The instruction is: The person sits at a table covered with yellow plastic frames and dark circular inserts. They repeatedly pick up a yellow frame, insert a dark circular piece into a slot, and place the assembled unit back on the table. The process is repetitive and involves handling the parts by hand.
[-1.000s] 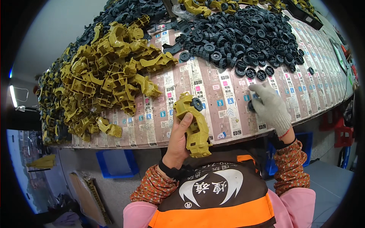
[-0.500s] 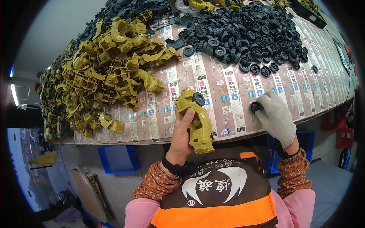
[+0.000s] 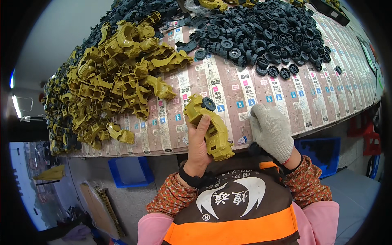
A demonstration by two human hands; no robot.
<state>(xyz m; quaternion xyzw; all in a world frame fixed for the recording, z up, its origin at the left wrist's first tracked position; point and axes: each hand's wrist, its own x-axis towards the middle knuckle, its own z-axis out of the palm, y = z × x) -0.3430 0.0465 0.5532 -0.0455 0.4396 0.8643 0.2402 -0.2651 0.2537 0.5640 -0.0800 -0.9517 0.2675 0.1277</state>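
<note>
My bare left hand (image 3: 198, 149) grips a mustard-yellow plastic toy car body (image 3: 216, 136) at the table's near edge. One black wheel (image 3: 208, 103) sits on the far end of that body. To the right of it, my right hand (image 3: 271, 130), in a pale knitted glove, is closed with its fingers curled. A black toy wheel (image 3: 255, 148) shows at the underside of the glove, partly hidden by it. The wheel is apart from the car body.
A heap of yellow car bodies (image 3: 118, 73) covers the table's left side. Beyond my hands lies a pile of black wheels (image 3: 261, 32), with a few loose ones at its near edge. Blue bins (image 3: 130, 171) stand below the table. A black tray (image 3: 332, 14) is at the far right.
My right hand has moved left and nearer to me with the wheel, closer to the car body. My left hand still holds the body, tilted slightly differently.
</note>
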